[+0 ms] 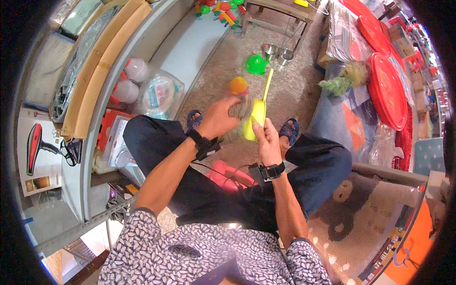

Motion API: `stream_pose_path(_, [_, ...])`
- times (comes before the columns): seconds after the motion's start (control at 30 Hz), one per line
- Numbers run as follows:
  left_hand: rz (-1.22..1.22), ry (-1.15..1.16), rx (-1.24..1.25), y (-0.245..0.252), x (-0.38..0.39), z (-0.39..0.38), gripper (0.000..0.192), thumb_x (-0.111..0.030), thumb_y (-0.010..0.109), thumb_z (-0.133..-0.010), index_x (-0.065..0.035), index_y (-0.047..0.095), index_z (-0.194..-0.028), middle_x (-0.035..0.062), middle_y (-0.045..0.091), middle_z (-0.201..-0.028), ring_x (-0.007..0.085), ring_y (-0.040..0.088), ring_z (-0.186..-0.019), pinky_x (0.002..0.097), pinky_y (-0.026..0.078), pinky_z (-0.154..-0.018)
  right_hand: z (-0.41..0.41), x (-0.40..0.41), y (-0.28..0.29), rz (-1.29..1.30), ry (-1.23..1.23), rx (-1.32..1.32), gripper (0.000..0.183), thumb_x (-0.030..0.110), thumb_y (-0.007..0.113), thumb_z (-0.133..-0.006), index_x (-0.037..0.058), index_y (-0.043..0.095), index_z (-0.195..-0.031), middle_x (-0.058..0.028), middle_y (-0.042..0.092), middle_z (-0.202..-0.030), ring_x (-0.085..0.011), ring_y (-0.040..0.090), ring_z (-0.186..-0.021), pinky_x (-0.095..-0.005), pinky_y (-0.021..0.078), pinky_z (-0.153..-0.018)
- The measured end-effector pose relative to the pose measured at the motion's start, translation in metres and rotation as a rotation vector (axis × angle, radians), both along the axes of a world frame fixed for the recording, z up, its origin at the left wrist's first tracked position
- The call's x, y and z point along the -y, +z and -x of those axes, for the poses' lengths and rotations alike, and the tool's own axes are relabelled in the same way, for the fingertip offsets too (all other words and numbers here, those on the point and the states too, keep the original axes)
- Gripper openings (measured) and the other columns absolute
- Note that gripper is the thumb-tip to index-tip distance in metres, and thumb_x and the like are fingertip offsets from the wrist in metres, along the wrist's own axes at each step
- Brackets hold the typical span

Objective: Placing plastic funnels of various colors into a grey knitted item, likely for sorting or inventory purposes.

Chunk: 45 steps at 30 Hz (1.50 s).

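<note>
My right hand (269, 139) grips a yellow plastic scoop (256, 115) near its lower end, thumb on the front. The scoop's thin handle (269, 83) points up and away from me. My left hand (219, 119) holds a bunched grey cloth (244, 108) at the scoop's left side; blur hides whether the two touch. Just beyond the left hand, an orange-yellow rounded plastic object (238, 84) with a pink edge lies on the floor. Past it sits a bright green plastic funnel-like piece (255, 64).
Two long-handled steel cups (271, 50) lie by a wooden stool (279, 10). Colourful plastic toys (226, 14) are heaped at the far end. A pink plastic object (229, 176) is between my legs. Shelving (121, 60) runs along the left; red round lids (388, 91) stand at right.
</note>
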<state>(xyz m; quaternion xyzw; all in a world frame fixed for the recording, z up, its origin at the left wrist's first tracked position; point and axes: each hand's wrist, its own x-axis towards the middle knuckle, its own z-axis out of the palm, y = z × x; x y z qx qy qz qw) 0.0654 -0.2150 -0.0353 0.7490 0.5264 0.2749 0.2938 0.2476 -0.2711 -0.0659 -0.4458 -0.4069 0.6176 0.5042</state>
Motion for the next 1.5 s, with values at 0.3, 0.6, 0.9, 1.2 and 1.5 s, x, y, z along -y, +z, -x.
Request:
stream_pose_path(0.3, [0.802,0.290,0.259,-0.047,-0.019,0.059,0.041,-0.019,0.065,-0.078,0.0005,0.063,-0.114,0.0108,0.067,-0.098,0.0193,0.064,-0.088,0.0308,0.051,-0.079,-0.002,0.014,-0.004,-0.441,0.162,0.624,0.014,0.006,0.058,-0.089,-0.0003,0.053,-0.101,-0.0217,0.055,-0.077,-0.0396,0.057,-0.070,-0.0380,0.0445,-0.061])
stream_pose_path(0.6, [0.492,0.181,0.689,0.010,0.003,0.034,0.048,-0.020,0.069,-0.083,0.0007,0.055,-0.124,0.0086,0.065,-0.110,0.0171,0.062,-0.097,0.0308,0.050,-0.086,0.007,0.003,-0.012,-0.491,-0.011,0.820,0.028,0.003,0.056,-0.085,-0.0004,0.056,-0.113,-0.0273,0.060,-0.091,-0.0446,0.060,-0.092,-0.0418,0.0497,-0.076])
stream_pose_path(0.9, [0.540,0.271,0.671,-0.008,0.009,0.012,0.034,-0.017,0.075,-0.081,-0.0003,0.065,-0.108,0.0083,0.069,-0.100,0.0134,0.065,-0.084,0.0294,0.053,-0.071,0.018,0.013,-0.015,-0.594,0.119,0.945,0.046,0.001,0.055,-0.079,-0.0001,0.054,-0.125,-0.0185,0.064,-0.113,-0.0390,0.061,-0.099,-0.0443,0.0497,-0.084])
stream_pose_path(1.2, [0.646,0.466,0.883,0.014,0.006,0.038,0.048,-0.031,0.075,-0.081,0.0011,0.061,-0.115,0.0113,0.067,-0.103,0.0207,0.066,-0.093,0.0327,0.054,-0.076,-0.003,0.014,-0.001,-0.420,0.068,1.054,0.047,-0.003,0.053,-0.074,0.0022,0.058,-0.121,-0.0164,0.063,-0.116,-0.0378,0.060,-0.105,-0.0442,0.0485,-0.088])
stream_pose_path(1.5, [0.651,0.520,0.945,0.003,-0.010,0.025,0.032,-0.020,0.072,-0.083,-0.0016,0.064,-0.108,0.0082,0.069,-0.092,0.0203,0.069,-0.077,0.0331,0.057,-0.067,0.016,0.015,-0.004,-0.744,0.071,1.149,0.038,0.008,0.056,-0.082,0.0035,0.059,-0.119,-0.0120,0.064,-0.120,-0.0289,0.057,-0.115,-0.0406,0.0400,-0.101])
